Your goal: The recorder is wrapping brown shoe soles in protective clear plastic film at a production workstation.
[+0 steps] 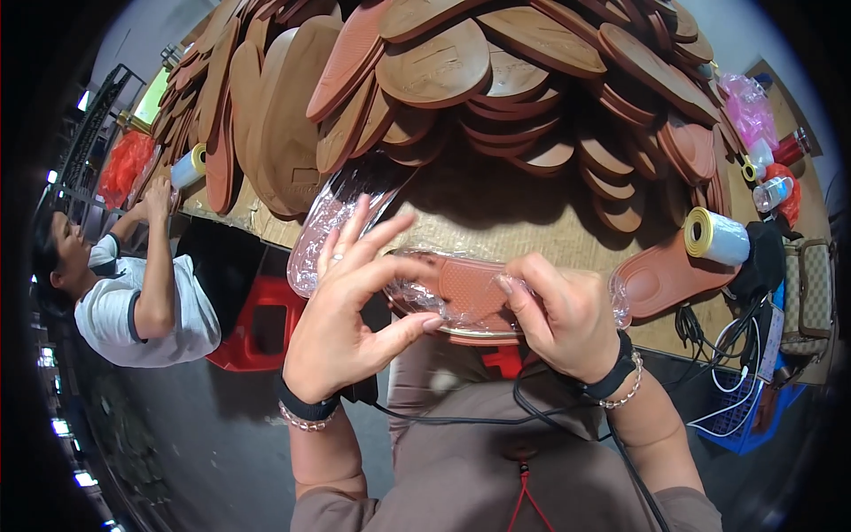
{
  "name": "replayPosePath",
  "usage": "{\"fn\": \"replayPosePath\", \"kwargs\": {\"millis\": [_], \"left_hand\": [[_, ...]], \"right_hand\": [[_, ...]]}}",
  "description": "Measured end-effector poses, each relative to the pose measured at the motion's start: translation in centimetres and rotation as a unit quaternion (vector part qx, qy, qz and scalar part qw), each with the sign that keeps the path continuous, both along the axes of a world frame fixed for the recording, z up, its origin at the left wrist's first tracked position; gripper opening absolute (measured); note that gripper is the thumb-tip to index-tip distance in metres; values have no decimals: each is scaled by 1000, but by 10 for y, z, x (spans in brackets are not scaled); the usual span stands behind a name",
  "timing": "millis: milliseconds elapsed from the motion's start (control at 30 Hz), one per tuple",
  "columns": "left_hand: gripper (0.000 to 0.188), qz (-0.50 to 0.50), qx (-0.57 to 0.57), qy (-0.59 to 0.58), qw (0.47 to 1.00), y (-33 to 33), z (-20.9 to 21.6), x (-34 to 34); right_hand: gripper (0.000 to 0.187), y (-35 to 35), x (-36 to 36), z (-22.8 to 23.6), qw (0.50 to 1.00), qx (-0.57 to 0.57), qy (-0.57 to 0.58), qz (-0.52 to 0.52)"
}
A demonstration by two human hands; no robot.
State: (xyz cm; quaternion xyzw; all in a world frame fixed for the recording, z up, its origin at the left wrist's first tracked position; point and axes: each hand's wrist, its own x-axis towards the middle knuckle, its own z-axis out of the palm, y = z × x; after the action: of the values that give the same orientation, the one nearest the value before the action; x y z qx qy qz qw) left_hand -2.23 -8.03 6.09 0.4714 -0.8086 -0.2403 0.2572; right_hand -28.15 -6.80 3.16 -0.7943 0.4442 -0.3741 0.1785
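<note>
A reddish-brown shoe sole lies crosswise at the table's near edge, partly covered in shiny clear plastic film. My right hand pinches the film at the sole's right part, thumb and fingers closed. Over the sole's left end, my left hand has its fingers spread, with the thumb and index finger apart around the film-covered end. Another sole in clear film lies just beyond my left hand. To the right of my right hand rests a bare reddish sole, with a film roll on its far end.
A large heap of brown soles covers the table's far side. Black cables run between my wrists. At right are a bag, a power strip and a blue crate. A co-worker sits at left near a red stool.
</note>
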Motion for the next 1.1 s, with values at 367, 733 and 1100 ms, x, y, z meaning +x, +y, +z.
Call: {"fn": "replayPosePath", "kwargs": {"millis": [367,733,1100], "left_hand": [[4,-3,85,266,960,-10,-24,-10],[9,74,100,268,955,-1,-46,-26],[7,48,-19,177,983,-4,-37,-27]], "right_hand": [[22,-14,4,-3,973,-191,62,117],[38,-20,-5,-21,987,14,-52,151],[15,-13,21,-12,990,20,-125,59]]}}
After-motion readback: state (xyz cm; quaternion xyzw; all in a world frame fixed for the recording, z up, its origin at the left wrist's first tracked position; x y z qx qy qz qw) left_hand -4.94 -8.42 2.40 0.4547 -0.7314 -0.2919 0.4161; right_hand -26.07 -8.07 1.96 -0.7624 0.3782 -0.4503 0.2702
